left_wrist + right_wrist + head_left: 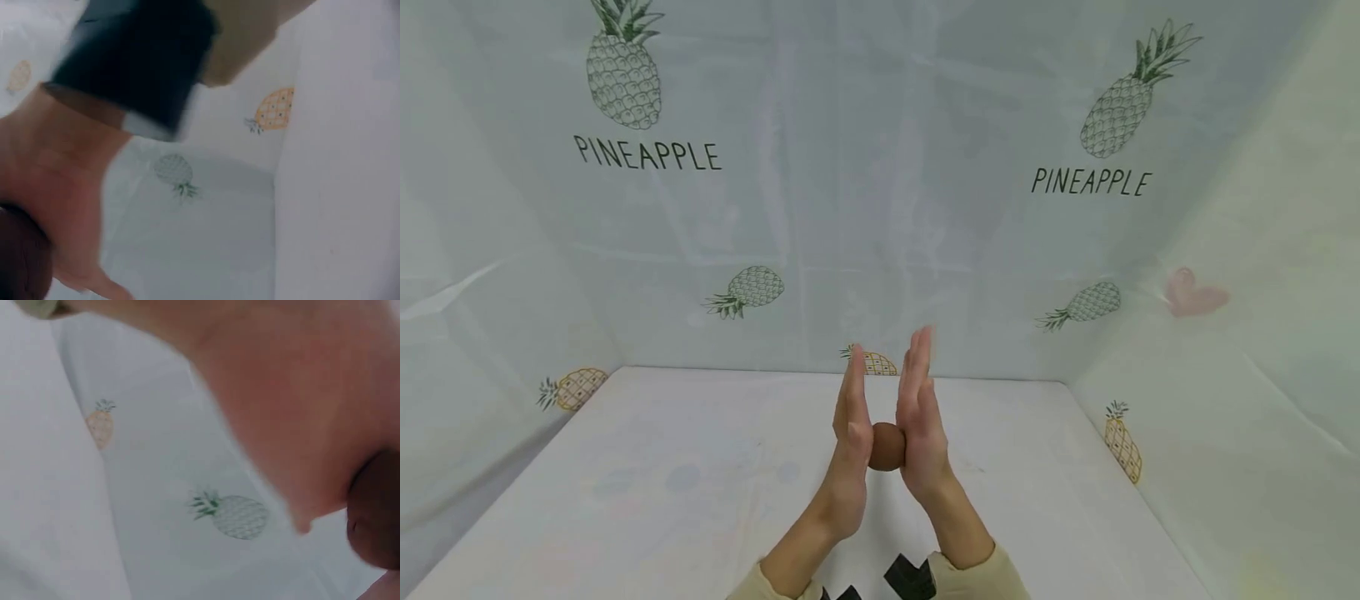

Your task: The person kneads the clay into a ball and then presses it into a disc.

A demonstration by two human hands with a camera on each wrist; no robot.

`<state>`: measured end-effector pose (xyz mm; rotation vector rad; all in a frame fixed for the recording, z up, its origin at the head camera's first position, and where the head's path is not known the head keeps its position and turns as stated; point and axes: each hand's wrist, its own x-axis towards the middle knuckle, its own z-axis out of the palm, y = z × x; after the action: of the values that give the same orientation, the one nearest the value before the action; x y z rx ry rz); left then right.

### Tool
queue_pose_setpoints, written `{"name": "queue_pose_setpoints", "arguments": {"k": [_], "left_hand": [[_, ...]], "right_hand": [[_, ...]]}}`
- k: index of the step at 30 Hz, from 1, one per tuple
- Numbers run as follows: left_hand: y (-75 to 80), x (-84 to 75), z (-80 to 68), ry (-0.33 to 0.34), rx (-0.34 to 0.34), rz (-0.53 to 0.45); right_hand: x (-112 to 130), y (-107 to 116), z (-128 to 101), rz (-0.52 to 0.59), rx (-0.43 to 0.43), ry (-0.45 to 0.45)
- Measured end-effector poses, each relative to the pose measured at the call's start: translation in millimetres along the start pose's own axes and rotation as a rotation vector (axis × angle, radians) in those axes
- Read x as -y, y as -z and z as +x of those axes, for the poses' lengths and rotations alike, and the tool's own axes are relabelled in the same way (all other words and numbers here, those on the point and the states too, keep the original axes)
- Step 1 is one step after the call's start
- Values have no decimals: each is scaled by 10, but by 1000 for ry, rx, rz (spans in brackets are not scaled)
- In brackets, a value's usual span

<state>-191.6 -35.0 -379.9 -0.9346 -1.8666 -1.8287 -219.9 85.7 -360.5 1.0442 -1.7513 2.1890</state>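
My two hands stand upright, palm facing palm, over the middle of the white table (685, 492). A brown ball (886, 447) of soft-looking stuff is squeezed between the heels of the palms. My left hand (852, 417) presses it from the left and my right hand (919, 404) from the right, with the fingers of both straight and pointing up and away. The right fingertips are blurred. In the left wrist view the brown ball (19, 262) shows at the bottom left against a palm. In the right wrist view the brown ball (375, 512) sits at the right edge under a blurred palm.
Pale cloth printed with pineapples (623, 71) and the word PINEAPPLE hangs as walls behind and on both sides of the table. Beige sleeves (977, 579) and a black wrist strap (910, 577) show at the bottom edge.
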Motion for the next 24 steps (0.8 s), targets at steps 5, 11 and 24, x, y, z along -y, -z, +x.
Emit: {"name": "queue_pose_setpoints", "arguments": {"k": [5, 11, 24], "left_hand": [[199, -19, 58, -45, -115, 64], [479, 116, 159, 5, -188, -68], [46, 168, 30, 50, 9, -26]], "right_hand": [[-158, -180, -28, 0, 87, -153], [-49, -394, -111, 22, 190, -137], [111, -19, -7, -51, -23, 41]]}}
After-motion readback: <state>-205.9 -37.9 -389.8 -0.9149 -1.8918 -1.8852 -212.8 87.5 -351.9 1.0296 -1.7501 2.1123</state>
